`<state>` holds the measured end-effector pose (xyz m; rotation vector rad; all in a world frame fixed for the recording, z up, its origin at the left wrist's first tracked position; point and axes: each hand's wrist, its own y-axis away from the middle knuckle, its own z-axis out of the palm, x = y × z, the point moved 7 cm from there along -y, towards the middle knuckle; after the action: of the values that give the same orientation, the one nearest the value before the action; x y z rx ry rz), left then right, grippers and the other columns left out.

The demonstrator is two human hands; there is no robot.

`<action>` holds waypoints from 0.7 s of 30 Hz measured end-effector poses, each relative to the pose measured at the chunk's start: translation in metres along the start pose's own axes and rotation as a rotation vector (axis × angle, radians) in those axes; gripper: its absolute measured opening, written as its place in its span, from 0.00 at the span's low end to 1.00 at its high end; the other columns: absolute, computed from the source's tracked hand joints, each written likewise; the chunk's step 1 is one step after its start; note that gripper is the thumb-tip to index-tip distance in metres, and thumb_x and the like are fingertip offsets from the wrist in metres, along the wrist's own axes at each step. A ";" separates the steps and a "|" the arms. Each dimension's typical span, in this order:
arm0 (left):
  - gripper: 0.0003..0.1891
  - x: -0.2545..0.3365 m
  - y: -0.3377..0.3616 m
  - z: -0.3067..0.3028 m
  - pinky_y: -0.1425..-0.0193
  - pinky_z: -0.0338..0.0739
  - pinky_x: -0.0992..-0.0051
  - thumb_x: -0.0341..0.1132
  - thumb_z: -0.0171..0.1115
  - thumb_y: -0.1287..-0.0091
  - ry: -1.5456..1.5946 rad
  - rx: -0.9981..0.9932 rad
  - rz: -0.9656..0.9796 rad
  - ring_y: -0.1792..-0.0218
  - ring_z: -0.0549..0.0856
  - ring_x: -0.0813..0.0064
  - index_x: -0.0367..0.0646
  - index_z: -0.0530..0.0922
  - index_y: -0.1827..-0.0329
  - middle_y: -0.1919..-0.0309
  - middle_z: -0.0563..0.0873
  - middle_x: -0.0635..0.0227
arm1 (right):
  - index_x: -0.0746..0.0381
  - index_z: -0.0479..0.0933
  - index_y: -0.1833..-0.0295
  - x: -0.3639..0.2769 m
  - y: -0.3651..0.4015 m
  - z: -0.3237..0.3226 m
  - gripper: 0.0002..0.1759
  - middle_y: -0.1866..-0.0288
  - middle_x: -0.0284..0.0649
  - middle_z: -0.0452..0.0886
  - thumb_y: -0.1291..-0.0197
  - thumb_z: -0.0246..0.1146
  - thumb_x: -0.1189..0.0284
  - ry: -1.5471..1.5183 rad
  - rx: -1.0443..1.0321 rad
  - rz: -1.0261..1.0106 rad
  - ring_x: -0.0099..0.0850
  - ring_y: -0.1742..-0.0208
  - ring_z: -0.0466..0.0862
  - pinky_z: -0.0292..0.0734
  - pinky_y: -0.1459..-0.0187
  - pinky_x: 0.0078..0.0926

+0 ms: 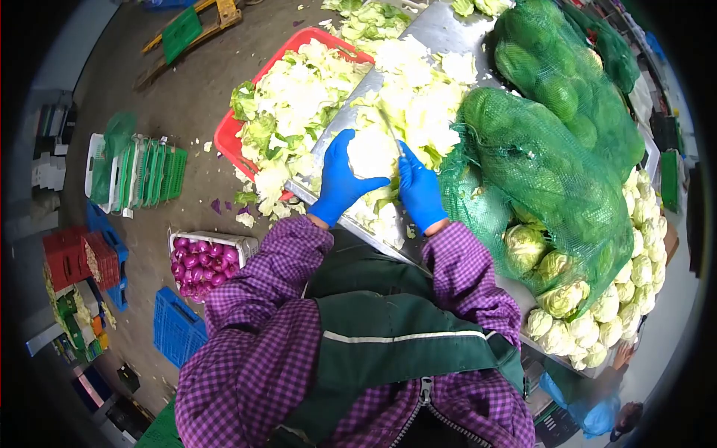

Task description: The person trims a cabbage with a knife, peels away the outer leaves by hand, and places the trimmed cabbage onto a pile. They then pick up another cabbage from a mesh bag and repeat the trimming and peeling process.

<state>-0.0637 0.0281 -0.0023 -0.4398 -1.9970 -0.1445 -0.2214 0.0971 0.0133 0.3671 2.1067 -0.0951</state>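
Note:
Both hands wear blue gloves over the metal table (340, 123). My left hand (340, 179) is spread along the left side of a pale, overexposed cabbage head (371, 153), its thumb reaching under the head. On the right, my right hand (420, 187) has its fingers closed round the handle of a knife (391, 125), whose blade slants up and left beside the cabbage. Loose cabbage leaves (422, 97) lie around and beyond the head. A red crate (228, 142) heaped with leaves touches the table's left edge.
Green net sacks of cabbages (549, 168) lie to the right, with a pile of whole cabbages (597, 321) beside them. A crate of red onions (250, 243), a blue crate (179, 325) and stacked green crates (160, 172) stand on the floor at left. Another person's arm shows at lower right.

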 end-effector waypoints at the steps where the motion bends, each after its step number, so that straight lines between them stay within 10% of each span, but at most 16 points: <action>1: 0.54 0.008 0.002 -0.002 0.33 0.66 0.60 0.47 0.83 0.63 -0.063 0.031 0.056 0.36 0.71 0.55 0.35 0.62 0.33 0.38 0.70 0.51 | 0.59 0.70 0.34 0.008 -0.004 -0.006 0.23 0.50 0.62 0.80 0.31 0.54 0.61 -0.140 -0.015 0.153 0.51 0.58 0.84 0.80 0.60 0.41; 6: 0.53 0.012 0.007 -0.006 0.33 0.68 0.62 0.46 0.84 0.62 -0.117 0.037 0.127 0.37 0.72 0.58 0.35 0.62 0.33 0.38 0.71 0.52 | 0.64 0.76 0.40 0.032 0.000 0.000 0.24 0.60 0.52 0.85 0.34 0.59 0.59 -0.417 -0.070 0.489 0.42 0.63 0.85 0.79 0.60 0.35; 9: 0.54 0.009 0.010 -0.007 0.33 0.68 0.63 0.45 0.84 0.62 -0.115 0.032 0.121 0.37 0.72 0.58 0.35 0.61 0.32 0.38 0.71 0.52 | 0.66 0.76 0.43 -0.005 -0.005 -0.011 0.27 0.63 0.50 0.85 0.40 0.65 0.57 0.010 0.175 -0.086 0.41 0.67 0.84 0.79 0.61 0.34; 12: 0.54 0.007 0.013 -0.011 0.33 0.67 0.64 0.43 0.84 0.61 -0.088 0.039 0.161 0.37 0.72 0.60 0.36 0.60 0.32 0.38 0.71 0.53 | 0.67 0.77 0.46 0.010 -0.020 -0.005 0.28 0.65 0.50 0.85 0.45 0.68 0.57 0.051 0.070 0.110 0.43 0.66 0.84 0.78 0.59 0.35; 16: 0.53 -0.016 0.020 -0.023 0.30 0.65 0.66 0.39 0.83 0.60 0.348 -0.050 -0.034 0.34 0.70 0.64 0.38 0.60 0.30 0.36 0.71 0.59 | 0.63 0.77 0.63 0.055 -0.018 -0.031 0.12 0.81 0.30 0.74 0.43 0.69 0.66 -0.656 0.196 0.492 0.19 0.87 0.68 0.61 0.86 0.19; 21: 0.44 -0.020 0.027 -0.050 0.26 0.60 0.62 0.47 0.68 0.42 0.838 -0.149 -0.184 0.31 0.68 0.64 0.42 0.56 0.26 0.31 0.67 0.61 | 0.65 0.74 0.41 0.039 -0.016 -0.039 0.26 0.68 0.34 0.82 0.43 0.69 0.67 -0.440 0.036 0.422 0.19 0.78 0.74 0.71 0.76 0.18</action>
<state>-0.0039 0.0334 0.0004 -0.2262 -1.1976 -0.5063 -0.2771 0.0984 0.0005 0.7332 1.5617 0.0333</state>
